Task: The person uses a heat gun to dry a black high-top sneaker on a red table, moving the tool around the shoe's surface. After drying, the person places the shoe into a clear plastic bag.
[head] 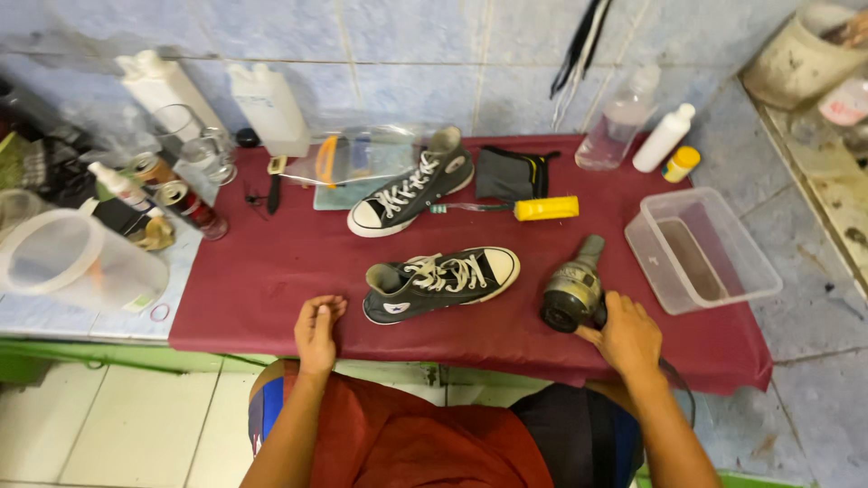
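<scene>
Far left, a clear plastic jug point(77, 262) lies on its side near cans and a spray bottle, with two white canisters point(217, 99) against the pale tiled wall behind. The left hand point(318, 333) rests flat on the maroon cloth point(271, 271) near the table's front edge, fingers loosely curled and together, gripping nothing, just beside the heel of the near sneaker point(440, 282), a dark high-top lying on its side with white laces. Behind it a second sneaker point(411, 192) stands upright, with a yellow-handled brush point(524, 210) and a black pouch point(514, 172) alongside. Further right, the right hand point(627, 336) lies with its fingers spread against the rear of a grey hair dryer point(574, 291) resting on the cloth, touching rather than clasping it. A clear plastic tub point(701, 251) sits beyond, bottles behind it, tiled floor below.
</scene>
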